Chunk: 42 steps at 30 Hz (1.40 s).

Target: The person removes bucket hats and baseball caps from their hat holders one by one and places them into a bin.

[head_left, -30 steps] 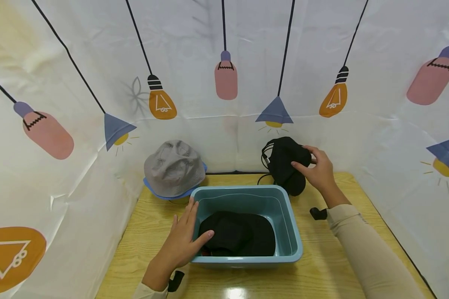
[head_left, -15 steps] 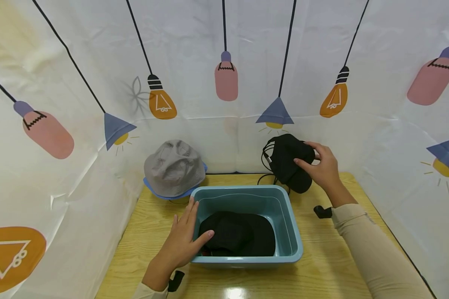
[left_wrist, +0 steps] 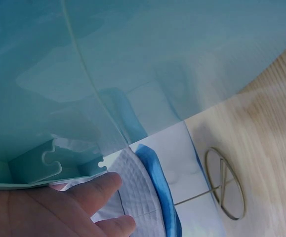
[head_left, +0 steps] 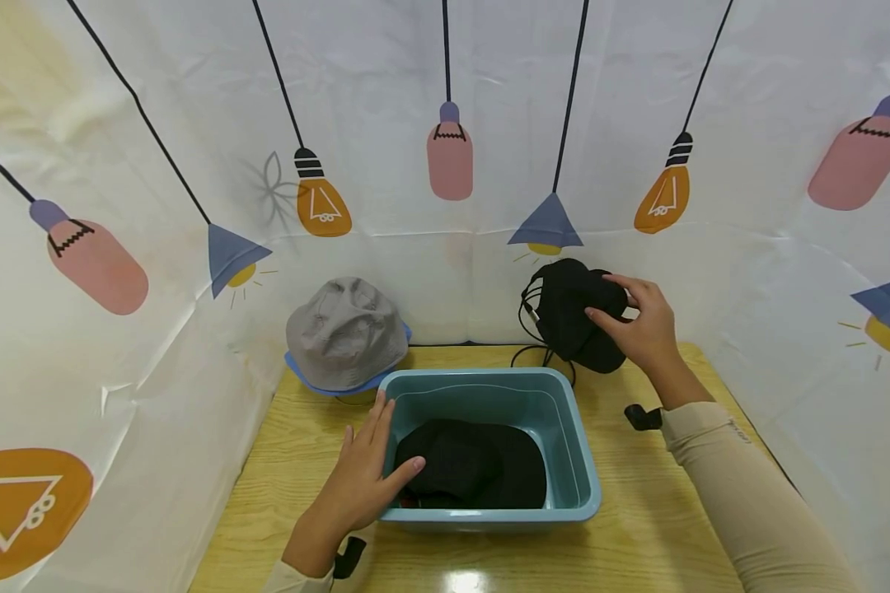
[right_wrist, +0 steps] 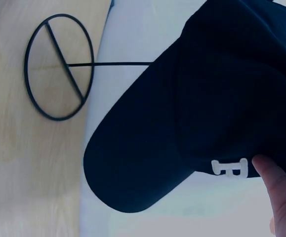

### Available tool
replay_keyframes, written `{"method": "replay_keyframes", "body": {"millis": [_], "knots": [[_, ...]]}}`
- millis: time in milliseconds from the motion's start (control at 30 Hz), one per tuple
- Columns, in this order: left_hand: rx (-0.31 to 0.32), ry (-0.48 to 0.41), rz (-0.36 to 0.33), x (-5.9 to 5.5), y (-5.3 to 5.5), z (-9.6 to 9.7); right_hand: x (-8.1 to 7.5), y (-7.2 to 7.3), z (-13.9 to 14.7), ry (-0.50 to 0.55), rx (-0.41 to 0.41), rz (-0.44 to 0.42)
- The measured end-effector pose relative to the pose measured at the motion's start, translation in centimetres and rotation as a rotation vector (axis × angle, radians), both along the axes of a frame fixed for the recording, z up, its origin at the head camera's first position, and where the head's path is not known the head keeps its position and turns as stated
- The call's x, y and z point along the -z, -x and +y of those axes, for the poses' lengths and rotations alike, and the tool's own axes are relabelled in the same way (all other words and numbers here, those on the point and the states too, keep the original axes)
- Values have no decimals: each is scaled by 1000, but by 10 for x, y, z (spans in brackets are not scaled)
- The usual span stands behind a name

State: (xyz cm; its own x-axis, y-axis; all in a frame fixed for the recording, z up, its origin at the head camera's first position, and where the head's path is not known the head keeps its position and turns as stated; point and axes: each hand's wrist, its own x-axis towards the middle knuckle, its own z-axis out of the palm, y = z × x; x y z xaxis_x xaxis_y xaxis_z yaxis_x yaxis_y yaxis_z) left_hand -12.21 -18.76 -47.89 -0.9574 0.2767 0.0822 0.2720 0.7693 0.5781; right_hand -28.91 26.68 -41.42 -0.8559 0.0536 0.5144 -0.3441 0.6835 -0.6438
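My right hand [head_left: 641, 325] pinches a black baseball cap [head_left: 578, 317] at the back right. Thumb and fingers are at the side of its crown, and a white letter [right_wrist: 230, 168] shows near the thumb. The cap overlaps a black wire hat stand, whose round base [right_wrist: 92, 64] stands on the table. My left hand [head_left: 359, 469] rests on the left rim of a blue-green plastic tub [head_left: 489, 515], fingers straight along the rim and thumb over the inside. Inside the tub lies another black cap [head_left: 475, 465], brim toward the right.
A grey bucket hat [head_left: 347, 333] with a blue brim edge [head_left: 304, 375] sits at the back left, on a stand with a gold wire base [left_wrist: 242, 197]. Behind the wooden table [head_left: 660, 511] hangs a white cloth [head_left: 386, 272] printed with lamps.
My right hand has raised the black cap and shifted it slightly right, showing more of the stand's base. My left hand has stayed on the tub's rim.
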Motion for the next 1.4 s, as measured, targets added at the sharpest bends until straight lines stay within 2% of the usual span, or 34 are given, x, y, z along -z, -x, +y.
{"method": "replay_keyframes", "body": {"millis": [200, 700, 967, 1400], "knots": [[0, -2, 2, 0, 0, -1, -8, -2, 0, 10, 23, 42], [3, -7, 7, -1, 0, -1, -42, -15, -7, 10, -13, 97], [6, -6, 6, -1, 0, -1, -55, -29, -8, 13, -7, 91], [9, 10, 1, 0, 0, -1, -74, -52, -13, -31, 1, 135]]}}
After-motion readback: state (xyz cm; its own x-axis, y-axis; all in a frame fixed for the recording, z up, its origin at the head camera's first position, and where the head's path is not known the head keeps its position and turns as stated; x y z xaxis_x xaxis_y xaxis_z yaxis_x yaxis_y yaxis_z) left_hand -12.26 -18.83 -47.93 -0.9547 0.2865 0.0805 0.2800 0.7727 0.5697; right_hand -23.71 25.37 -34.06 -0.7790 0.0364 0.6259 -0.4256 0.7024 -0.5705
